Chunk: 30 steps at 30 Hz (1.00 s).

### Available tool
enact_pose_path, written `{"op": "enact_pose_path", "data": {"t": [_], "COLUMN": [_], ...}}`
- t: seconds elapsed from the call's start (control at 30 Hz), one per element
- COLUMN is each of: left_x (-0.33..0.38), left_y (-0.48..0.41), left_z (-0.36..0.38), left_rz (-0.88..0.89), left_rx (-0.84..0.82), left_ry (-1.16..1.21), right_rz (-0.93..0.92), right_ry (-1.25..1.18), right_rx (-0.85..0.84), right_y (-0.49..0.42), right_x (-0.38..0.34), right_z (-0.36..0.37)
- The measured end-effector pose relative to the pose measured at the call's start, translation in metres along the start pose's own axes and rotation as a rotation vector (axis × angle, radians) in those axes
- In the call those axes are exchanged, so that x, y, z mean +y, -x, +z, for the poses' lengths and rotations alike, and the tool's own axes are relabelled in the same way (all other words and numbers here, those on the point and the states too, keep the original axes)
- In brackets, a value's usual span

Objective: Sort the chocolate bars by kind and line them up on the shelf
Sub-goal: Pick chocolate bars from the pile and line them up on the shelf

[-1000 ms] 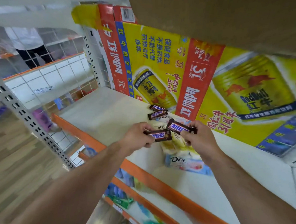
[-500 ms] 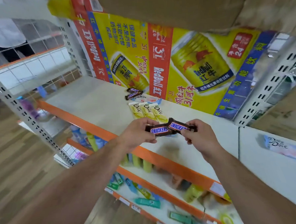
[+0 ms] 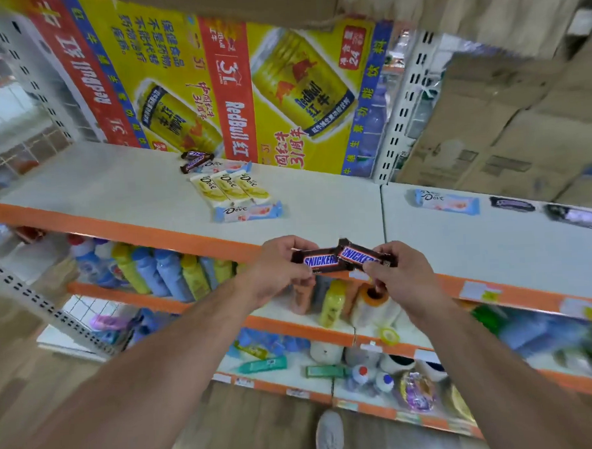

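My left hand (image 3: pixel 276 270) pinches the left Snickers bar (image 3: pixel 319 261) by its left end, thumb and curled fingers closed round the wrapper. My right hand (image 3: pixel 404 280) grips the right Snickers bar (image 3: pixel 361 255) by its right end in the same way. The two bars meet between my hands, and the inner end of the right one lies over the inner end of the left one, so they overlap a little and tilt against each other. Both bars are in the air in front of the orange front edge (image 3: pixel 150 228) of the shelf (image 3: pixel 131 185), not resting on it. Well beyond my hands, at the back of the shelf, two more small Snickers (image 3: pixel 196 156) lie one before the other, just beside the Red Bull carton (image 3: pixel 232 90). Next to them is a pale Dove bar (image 3: pixel 226 166), and in front of that three yellow Dove bars (image 3: pixel 231 188) lie side by side, touching. A blue and pink Dove bar (image 3: pixel 247 212) lies across their near ends. On the shelf board to my right lies another blue Dove bar (image 3: pixel 446 201), and beyond it two dark bars (image 3: pixel 511 204), too blurred to read. Bottles (image 3: pixel 160 272) stand on the shelf below my hands.
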<state>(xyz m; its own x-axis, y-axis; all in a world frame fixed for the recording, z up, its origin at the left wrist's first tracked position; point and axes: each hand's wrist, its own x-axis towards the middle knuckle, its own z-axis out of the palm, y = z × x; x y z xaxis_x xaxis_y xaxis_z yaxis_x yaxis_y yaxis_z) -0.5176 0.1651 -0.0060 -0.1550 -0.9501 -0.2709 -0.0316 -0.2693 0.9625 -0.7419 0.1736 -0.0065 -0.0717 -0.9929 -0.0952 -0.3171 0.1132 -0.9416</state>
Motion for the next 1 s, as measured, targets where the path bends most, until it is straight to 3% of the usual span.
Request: {"op": "enact_pose_path", "data": {"t": [0.27, 0.63, 1.0], "left_x": [0.005, 0.010, 0.030], "left_y": [-0.008, -0.060, -0.126], "left_z": [0.097, 0.279, 0.382], "left_rz": [0.014, 0.006, 0.002], "left_rx": [-0.119, -0.159, -0.095], "left_ry": [-0.085, -0.118, -0.115], "right_rz": [0.020, 0.030, 0.072], "right_ry": [-0.080, -0.112, -0.133], "right_rx": [0.136, 0.164, 0.193], "right_y": [0.031, 0.015, -0.026], "right_x": [0.038, 0.093, 0.132], "right_z": [-0.092, -0.267, -0.373]}}
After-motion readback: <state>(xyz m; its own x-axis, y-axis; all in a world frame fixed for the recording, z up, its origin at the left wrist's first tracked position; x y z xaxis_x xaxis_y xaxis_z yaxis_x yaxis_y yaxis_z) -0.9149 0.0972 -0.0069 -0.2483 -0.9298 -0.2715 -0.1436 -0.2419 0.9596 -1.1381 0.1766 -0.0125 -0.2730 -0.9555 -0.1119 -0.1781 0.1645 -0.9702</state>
